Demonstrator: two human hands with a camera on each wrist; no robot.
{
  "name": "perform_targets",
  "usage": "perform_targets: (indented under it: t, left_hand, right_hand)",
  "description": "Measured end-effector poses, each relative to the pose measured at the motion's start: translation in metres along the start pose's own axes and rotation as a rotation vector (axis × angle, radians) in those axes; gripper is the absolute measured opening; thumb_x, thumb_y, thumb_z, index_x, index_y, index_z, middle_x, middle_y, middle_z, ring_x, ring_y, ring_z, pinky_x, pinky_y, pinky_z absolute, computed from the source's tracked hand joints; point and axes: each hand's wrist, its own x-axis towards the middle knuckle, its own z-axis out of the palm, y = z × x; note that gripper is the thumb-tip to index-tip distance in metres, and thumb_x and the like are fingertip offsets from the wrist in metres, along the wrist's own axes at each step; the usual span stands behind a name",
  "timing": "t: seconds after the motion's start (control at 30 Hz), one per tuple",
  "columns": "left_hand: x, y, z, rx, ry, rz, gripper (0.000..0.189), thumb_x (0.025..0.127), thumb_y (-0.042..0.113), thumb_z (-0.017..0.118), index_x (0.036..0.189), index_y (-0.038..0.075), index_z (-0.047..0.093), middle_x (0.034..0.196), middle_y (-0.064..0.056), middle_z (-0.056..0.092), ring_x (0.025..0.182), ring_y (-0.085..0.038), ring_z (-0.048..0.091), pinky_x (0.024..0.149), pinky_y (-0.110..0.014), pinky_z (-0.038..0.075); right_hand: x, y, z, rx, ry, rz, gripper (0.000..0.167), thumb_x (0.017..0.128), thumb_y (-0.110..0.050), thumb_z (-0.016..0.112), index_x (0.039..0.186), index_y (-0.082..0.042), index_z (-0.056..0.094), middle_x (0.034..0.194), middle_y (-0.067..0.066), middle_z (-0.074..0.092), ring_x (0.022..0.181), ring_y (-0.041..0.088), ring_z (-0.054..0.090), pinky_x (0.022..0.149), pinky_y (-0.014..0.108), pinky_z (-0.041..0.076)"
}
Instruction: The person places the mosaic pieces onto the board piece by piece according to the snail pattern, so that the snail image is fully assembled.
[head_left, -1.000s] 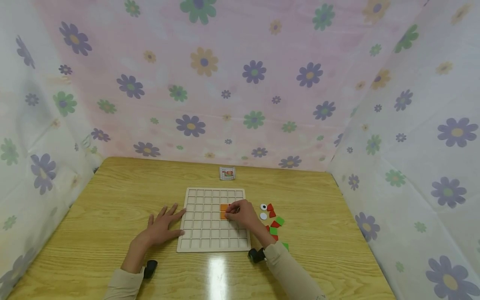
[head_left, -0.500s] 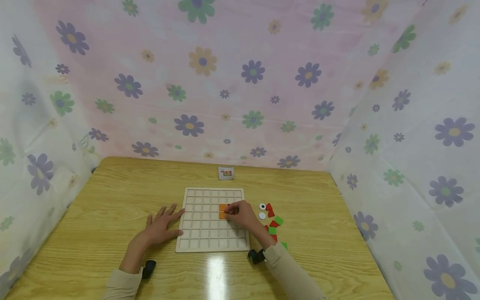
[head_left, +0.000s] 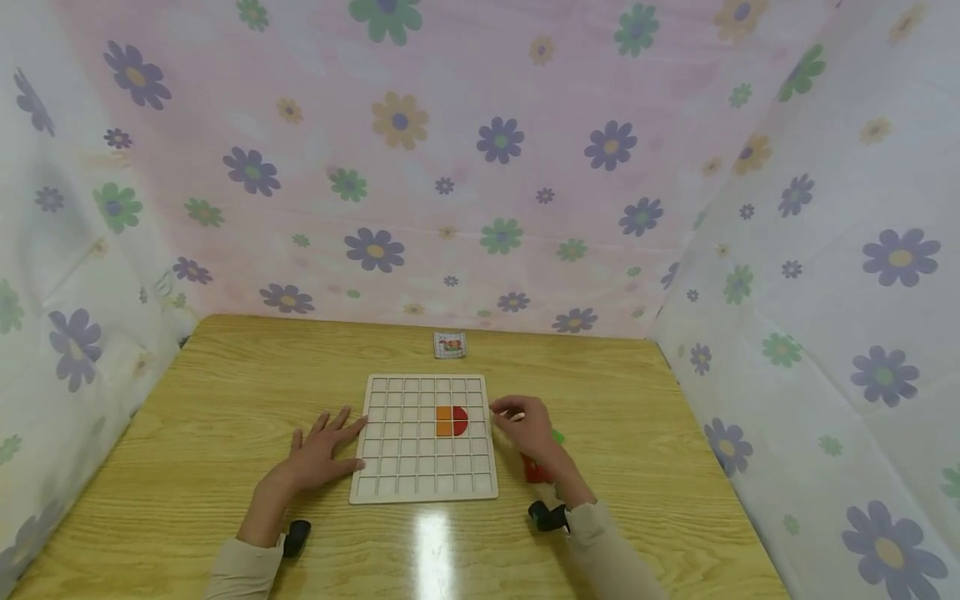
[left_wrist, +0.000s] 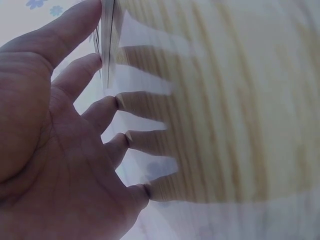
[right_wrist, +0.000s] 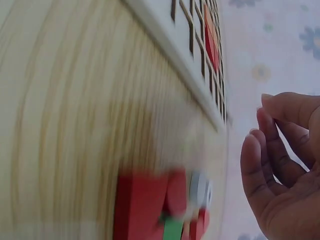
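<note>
A pale wooden grid board (head_left: 390, 468) lies mid-table. Two orange squares (head_left: 444, 413) sit in its cells, and beside them two red quarter-round pieces (head_left: 460, 428) form a half disc. My left hand (head_left: 318, 457) rests on the table with fingers spread, its thumb and index fingertip at the board's left edge; the left wrist view shows this hand (left_wrist: 60, 130) against the board's side. Just off the right edge hovers my right hand (head_left: 531, 432), over the loose pieces. In the right wrist view its fingers (right_wrist: 267, 150) are loosely bent, with nothing between them.
Loose red pieces (head_left: 536, 469) and a green piece (head_left: 557, 437) lie right of the board, partly under the right hand. White discs (right_wrist: 197, 189) show among them in the right wrist view. A small picture card (head_left: 450, 345) lies behind the board. Flowered cloth (head_left: 420, 208) surrounds the table.
My right hand has lifted off the red pieces in the grid and moved right, past the board's edge, uncovering the red half disc. The left hand has kept its place.
</note>
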Motion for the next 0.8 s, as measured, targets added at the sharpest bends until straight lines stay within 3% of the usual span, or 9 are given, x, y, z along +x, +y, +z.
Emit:
perform_targets:
  t: [0.17,0.3,0.43,0.67,0.8]
  left_hand:
    - [0.001,-0.002,0.0,0.003,-0.007,-0.009,0.074,0.093,0.034,0.074,0.155,0.007,0.043,0.165,-0.029,0.019,0.149,-0.06,0.004,0.106,-0.083,-0.003]
    - [0.002,-0.003,0.0,0.001,-0.004,-0.005,0.075,0.093,0.035,0.074,0.155,0.007,0.043,0.164,-0.029,0.019,0.148,-0.06,0.004,0.106,-0.083,-0.002]
    - [0.002,-0.003,0.0,0.004,-0.002,-0.005,0.075,0.093,0.036,0.074,0.155,0.008,0.043,0.165,-0.029,0.019,0.149,-0.06,0.004,0.106,-0.083,-0.002]
    - [0.002,-0.003,0.001,-0.003,-0.001,-0.011,0.074,0.093,0.035,0.074,0.155,0.008,0.043,0.165,-0.029,0.019,0.149,-0.059,0.004,0.107,-0.083,-0.003]
    - [0.002,-0.002,0.001,-0.001,-0.002,-0.012,0.074,0.093,0.035,0.074,0.155,0.007,0.043,0.165,-0.029,0.02,0.149,-0.059,0.004,0.107,-0.083,-0.003]
  right_hand:
    - [-0.002,0.017,-0.02,-0.045,0.104,0.113,0.015,0.092,0.002,0.072,0.106,0.002,0.077,0.099,0.015,0.074,0.082,0.017,0.064,0.073,0.024,0.054]
    - [-0.003,0.026,-0.032,-0.086,0.145,0.202,0.02,0.092,0.001,0.07,0.111,0.005,0.074,0.103,0.02,0.072,0.086,0.026,0.064,0.071,0.03,0.056]
    - [-0.003,0.031,-0.039,-0.174,0.135,0.236,0.029,0.091,-0.004,0.071,0.118,0.008,0.07,0.11,0.025,0.069,0.094,0.035,0.064,0.074,0.039,0.058]
    - [0.003,0.039,-0.041,-0.251,0.09,0.256,0.036,0.092,-0.009,0.073,0.122,0.01,0.068,0.118,0.027,0.069,0.108,0.041,0.065,0.094,0.053,0.054]
    - [0.007,0.042,-0.04,-0.257,0.071,0.249,0.035,0.091,-0.008,0.075,0.122,0.008,0.07,0.117,0.025,0.071,0.105,0.039,0.068,0.09,0.051,0.056]
